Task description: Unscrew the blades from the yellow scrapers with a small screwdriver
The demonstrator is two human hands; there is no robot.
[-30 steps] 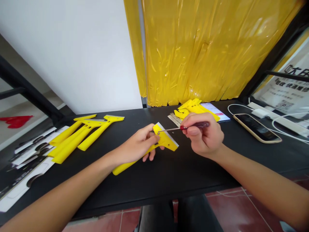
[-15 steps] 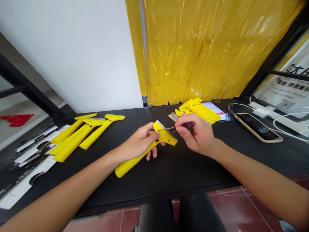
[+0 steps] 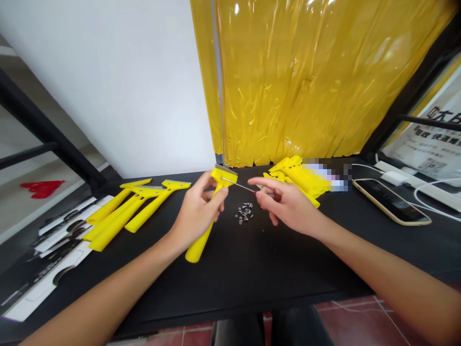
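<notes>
**Left hand** [image 3: 197, 209]: closed, gripping the neck of a yellow plastic razor scraper [image 3: 197, 248].

**Scraper position:** held above the table top, tilted, with the handle end low and toward the person and the metal-edged head [image 3: 224, 175] up and away.

**Right hand** [image 3: 284, 202]: fingers partly extended, pinching a precision screwdriver [image 3: 237, 184] by its red handle, which is mostly hidden.

**Screwdriver position:** the thin steel shaft points left, with its tip at the scraper head. Contact cannot be confirmed.

**Fasteners:** a small cluster of metal screws [image 3: 244, 213] lies on the black table [image 3: 273, 288], just beyond and between the hands.

**Left of work area:** three yellow scrapers [image 3: 133, 211] lie side by side, beside white packaging cards [image 3: 61, 242].

**Right of work area:** a heap of yellow scrapers [image 3: 293, 179] lies near the back edge, partly pixelated. A smartphone [image 3: 391, 202] lies beyond it, near a white power strip [image 3: 406, 175].

**Background:** a yellow plastic sheet [image 3: 288, 81] hangs against a white wall [image 3: 108, 81].
</notes>
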